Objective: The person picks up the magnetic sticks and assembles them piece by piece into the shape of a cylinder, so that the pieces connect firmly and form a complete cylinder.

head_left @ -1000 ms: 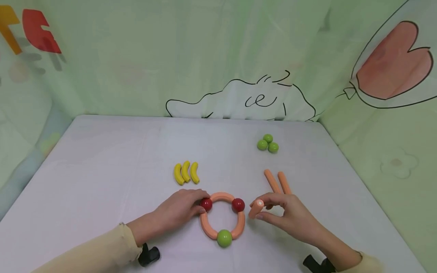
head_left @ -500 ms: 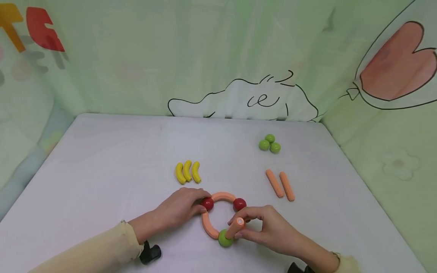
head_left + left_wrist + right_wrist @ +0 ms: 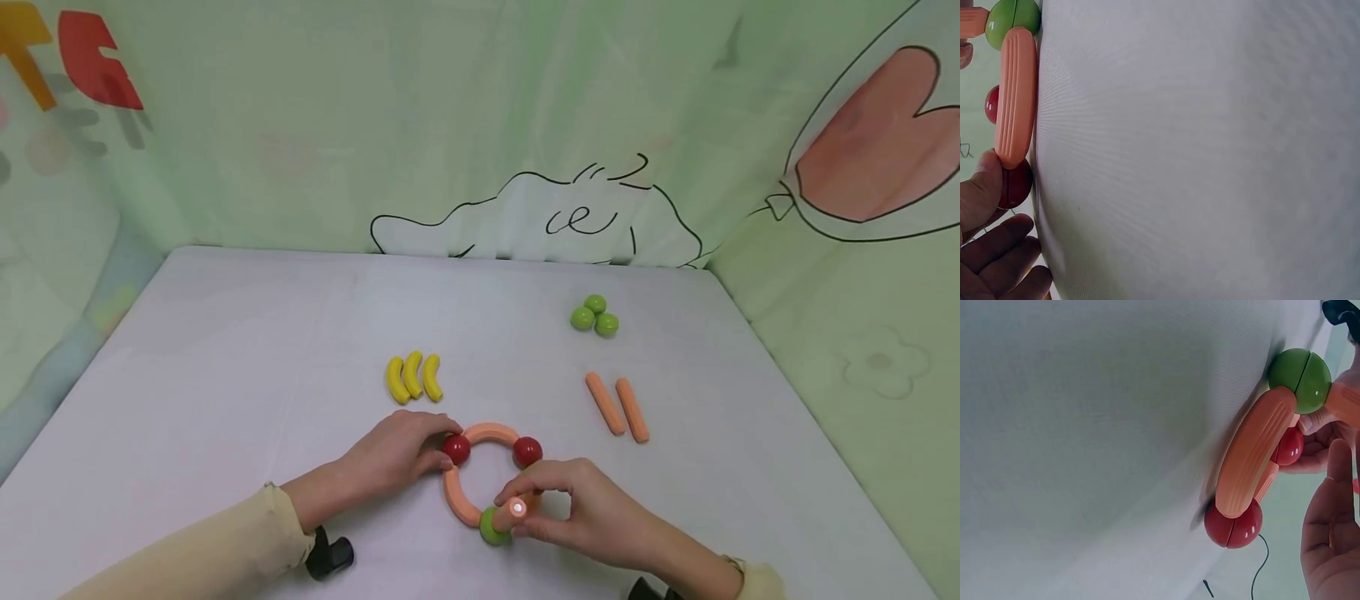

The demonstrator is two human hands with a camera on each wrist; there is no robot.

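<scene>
A ring of curved orange pieces (image 3: 459,497) joined by balls lies flat on the table. My left hand (image 3: 390,458) pinches the left red ball (image 3: 457,450) between thumb and fingers. My right hand (image 3: 577,508) holds a straight orange stick (image 3: 510,514), its lower end at the top of the green ball (image 3: 487,528) at the ring's near side. In the right wrist view, the stick (image 3: 1344,403) stands out from the grooved green ball (image 3: 1300,378). A second red ball (image 3: 527,452) sits at the ring's upper right. The right hand partly hides the right curved piece.
Several yellow banana-shaped pieces (image 3: 412,377) lie beyond the left hand. Two straight orange sticks (image 3: 618,407) rest at right, with green balls (image 3: 595,317) clustered farther back. The table (image 3: 262,333) meets a printed green curtain (image 3: 300,125) at its far edge.
My right hand has carried the orange stick leftward from beside the ring to the green ball, then lowered it slightly. The left hand has stayed on the red ball.
</scene>
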